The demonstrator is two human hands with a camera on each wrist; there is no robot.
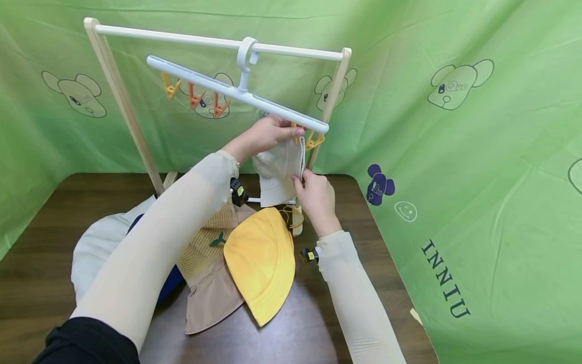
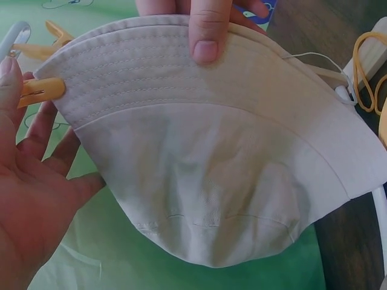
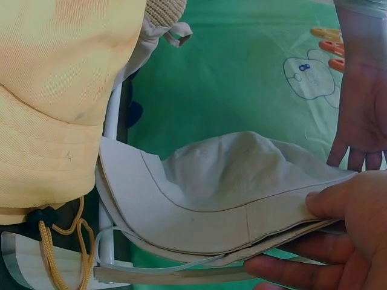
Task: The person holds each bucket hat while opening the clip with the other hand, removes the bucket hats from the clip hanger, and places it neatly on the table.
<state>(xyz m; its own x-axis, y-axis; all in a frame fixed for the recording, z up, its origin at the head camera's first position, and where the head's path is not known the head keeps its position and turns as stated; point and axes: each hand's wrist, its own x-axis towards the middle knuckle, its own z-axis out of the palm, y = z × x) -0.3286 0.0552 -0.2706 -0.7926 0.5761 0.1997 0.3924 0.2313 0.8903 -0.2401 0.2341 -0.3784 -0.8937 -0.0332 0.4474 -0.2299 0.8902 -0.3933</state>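
A cream bucket hat (image 2: 205, 163) hangs by one corner of its folded brim below the low right end of a white clip hanger (image 1: 200, 80). An orange-yellow clip (image 2: 43, 92) bites that corner. My left hand (image 1: 268, 135) pinches the clip between thumb and fingers, its other fingers spread behind the hat. With thumb in front and fingers behind, my right hand (image 1: 317, 197) pinches the brim farther down its edge. In the right wrist view the right hand (image 3: 338, 241) covers the upper brim corner and the clip there.
The hanger hooks over the rail (image 1: 182, 36) of a wooden stand. Several other clips hang from it, including a yellow clip (image 1: 170, 88). On the table (image 1: 364, 283) lie a yellow hat (image 1: 261, 260), a tan hat (image 1: 211, 298) and a pale hat (image 1: 97, 242). A green curtain (image 1: 491, 167) surrounds the table.
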